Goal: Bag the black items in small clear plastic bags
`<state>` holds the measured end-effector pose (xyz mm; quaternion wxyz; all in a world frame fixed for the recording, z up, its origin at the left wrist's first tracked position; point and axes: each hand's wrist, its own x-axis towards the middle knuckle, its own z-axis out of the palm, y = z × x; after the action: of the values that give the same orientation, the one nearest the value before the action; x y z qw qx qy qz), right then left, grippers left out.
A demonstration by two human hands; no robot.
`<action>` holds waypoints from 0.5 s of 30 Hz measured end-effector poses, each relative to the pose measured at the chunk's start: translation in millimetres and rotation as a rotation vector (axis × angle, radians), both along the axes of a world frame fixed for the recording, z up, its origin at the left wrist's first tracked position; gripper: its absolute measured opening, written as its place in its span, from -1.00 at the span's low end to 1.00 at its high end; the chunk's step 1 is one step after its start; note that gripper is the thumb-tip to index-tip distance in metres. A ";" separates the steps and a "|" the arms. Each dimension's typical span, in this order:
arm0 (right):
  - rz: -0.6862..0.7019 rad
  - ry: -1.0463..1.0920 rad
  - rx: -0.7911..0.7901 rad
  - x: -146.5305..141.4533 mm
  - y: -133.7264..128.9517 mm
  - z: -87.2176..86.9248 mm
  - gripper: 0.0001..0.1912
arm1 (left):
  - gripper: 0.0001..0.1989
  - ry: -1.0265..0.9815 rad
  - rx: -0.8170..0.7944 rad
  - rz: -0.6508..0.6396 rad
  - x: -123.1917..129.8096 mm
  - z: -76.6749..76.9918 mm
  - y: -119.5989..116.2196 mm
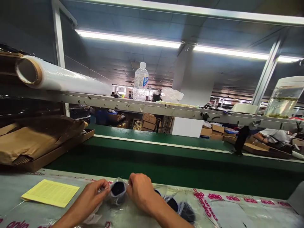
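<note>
A dark round piece in a clear plastic bag (118,191) sits on the bench between my hands. My left hand (95,194) pinches the bag's left side with thumb and fingertips. On the other side my right hand (140,190) is closed, its fingers curled at the bag's edge. To the right, partly hidden by my right forearm, lie more dark round pieces in clear bags (187,212). What the dark pieces are I cannot make out. A crumpled bit of clear plastic (93,218) lies under my left wrist.
A yellow printed sheet (50,192) lies on the bench at left, beside brown paper in a cardboard tray (42,158). Behind runs a green conveyor belt (154,161). The shelf above holds a film roll (68,79), a plastic bottle (140,82) and a jar (283,98). A person's arm (260,136) shows far right.
</note>
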<state>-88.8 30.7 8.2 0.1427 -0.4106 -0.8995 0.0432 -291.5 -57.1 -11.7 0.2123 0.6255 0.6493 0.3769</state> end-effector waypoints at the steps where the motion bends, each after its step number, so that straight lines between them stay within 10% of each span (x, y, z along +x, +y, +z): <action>1: -0.010 0.010 -0.023 2.7 2.6 5.2 -0.82 | -0.64 -0.053 -0.013 0.023 2.5 3.1 0.9; 15: -0.062 0.029 -0.031 54.0 12.1 20.0 -0.76 | -0.51 -0.232 -0.047 -0.030 43.6 -15.3 8.1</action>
<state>-34.8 42.8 28.2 0.1506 -0.4398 -0.8834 0.0589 -247.9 -48.9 -27.0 0.3062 0.5822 0.6196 0.4282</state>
